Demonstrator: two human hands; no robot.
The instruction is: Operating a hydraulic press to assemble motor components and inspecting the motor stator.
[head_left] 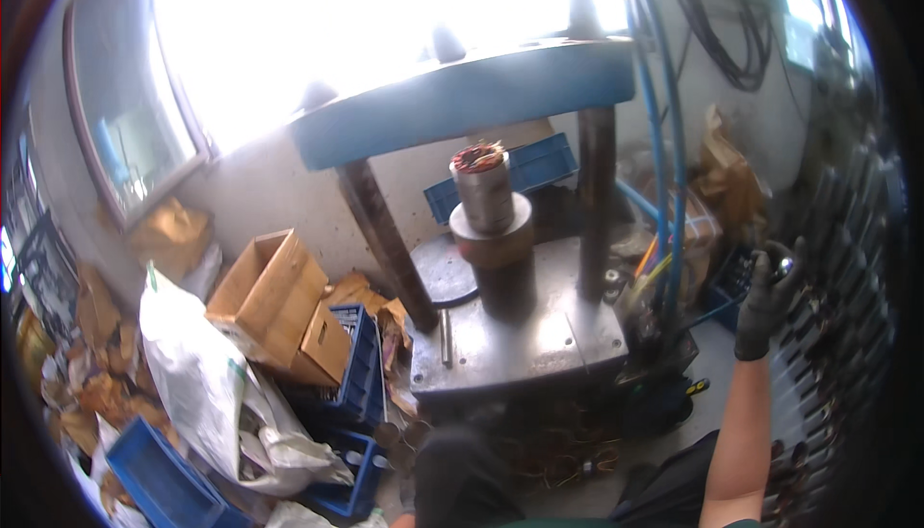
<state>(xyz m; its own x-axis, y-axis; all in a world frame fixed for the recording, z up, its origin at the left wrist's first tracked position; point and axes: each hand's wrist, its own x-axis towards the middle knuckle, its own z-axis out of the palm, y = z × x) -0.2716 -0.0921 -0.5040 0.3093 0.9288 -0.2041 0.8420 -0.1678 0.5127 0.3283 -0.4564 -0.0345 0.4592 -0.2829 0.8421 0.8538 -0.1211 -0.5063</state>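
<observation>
Right hand (pixel 767 299) grips metal part (pixel 786 265); left hand (pixel 406 482), I can't tell. Rod (pixel 446 338) near bed's (pixel 515 360) front-left corner: bump could knock it off.

Window (pixel 279 32) blown out white; metal base (pixel 525 350) glints; right side blurred; edges bowed.

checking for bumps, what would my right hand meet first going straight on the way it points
Probably the blurred rows of metal parts beyond the gloved right hand, which points up and away; depth is unclear, so it might pass beside them toward the wall.
</observation>
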